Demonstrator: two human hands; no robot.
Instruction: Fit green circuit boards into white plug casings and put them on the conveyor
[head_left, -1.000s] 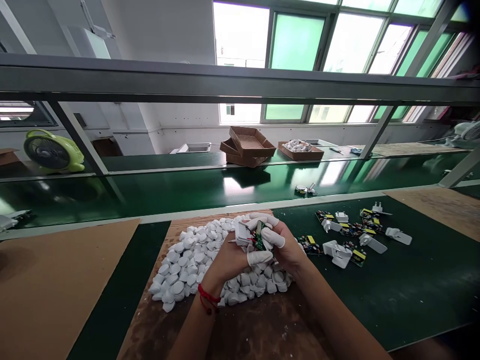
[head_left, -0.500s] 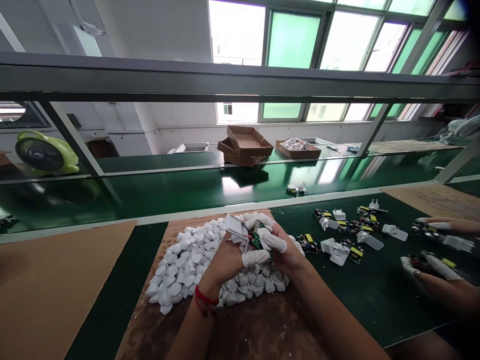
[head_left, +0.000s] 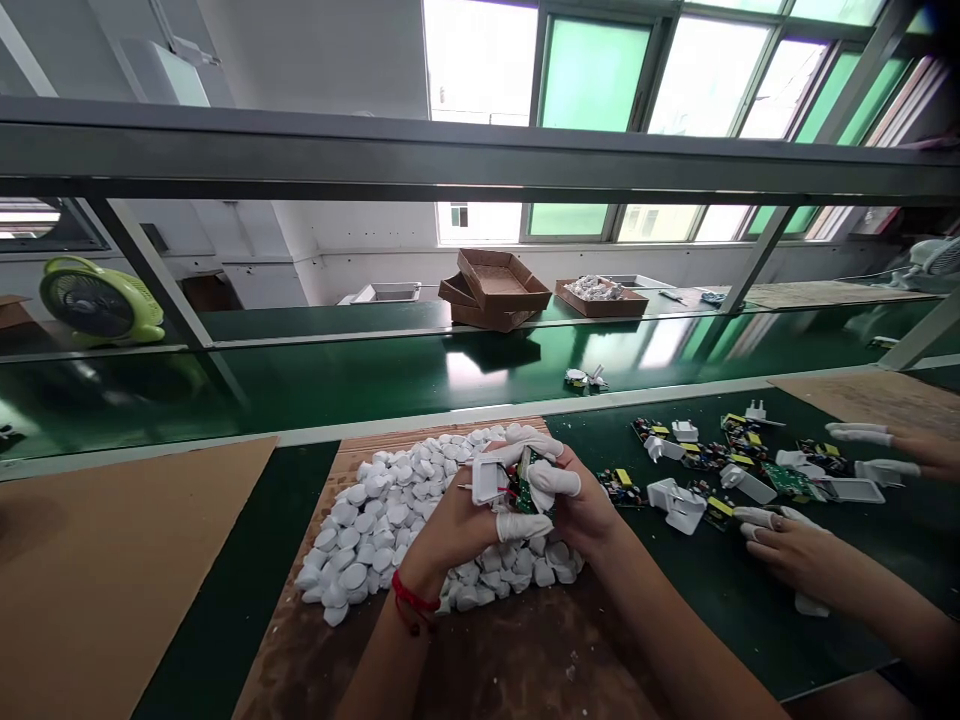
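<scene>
Both of my hands, with white finger covers, hold a green circuit board (head_left: 531, 478) above a heap of small white rounded plastic caps (head_left: 367, 530). My left hand (head_left: 469, 520) grips the board's left side, its covered thumb along the lower edge. From the right, my right hand (head_left: 574, 495) presses covered fingers over the board. A white plastic plug piece (head_left: 489, 481) hangs on red and dark wires at the board's left, its hollow side showing and its prongs pointing left. The fingers hide much of the board.
A brown board (head_left: 480, 660) lies beneath the caps. To the right, a co-worker's hand (head_left: 802, 560) and another hand (head_left: 892, 450) are among several circuit boards with white plug pieces (head_left: 750, 484). Beyond runs a green belt (head_left: 337, 385), with cardboard trays (head_left: 502, 282) behind it.
The white plug piece has turned, so its hollow side faces me. The co-worker's hands have moved; a board with a plug piece now lies on the table between them. The belt's piece shifted slightly left.
</scene>
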